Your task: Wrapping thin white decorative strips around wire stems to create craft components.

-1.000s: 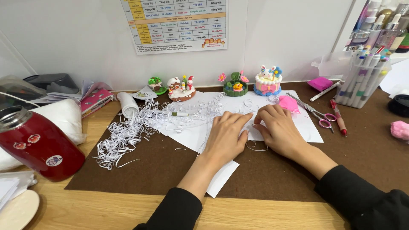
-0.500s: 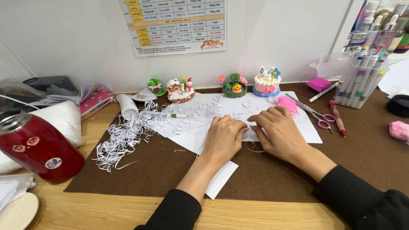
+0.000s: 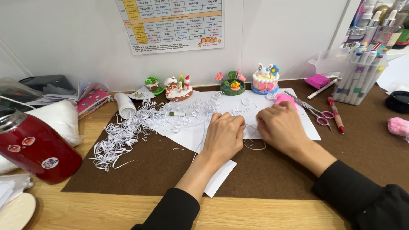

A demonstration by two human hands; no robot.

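Note:
Both my hands rest knuckles-up on white paper sheets [image 3: 298, 123] spread over a brown felt mat [image 3: 272, 170]. My left hand [image 3: 223, 137] has its fingers curled in, pinching a thin white paper strip [image 3: 252, 127] that runs across to my right hand [image 3: 281, 127]. The right hand's fingertips are also closed on that strip. A loose curl of strip [image 3: 255, 147] lies just below the hands. The fingertips themselves are mostly hidden under the hands.
A heap of curled white paper strips [image 3: 128, 132] lies to the left. Small clay figurines [image 3: 265, 79] line the wall. Scissors [image 3: 313, 111], a red pen [image 3: 335, 116], a marker holder [image 3: 360, 74], pink clay [image 3: 284, 99] and a red flask [image 3: 36, 147] stand around.
My left hand's fingers have curled in from a flatter reach. Both hands stay in nearly the same place on the paper.

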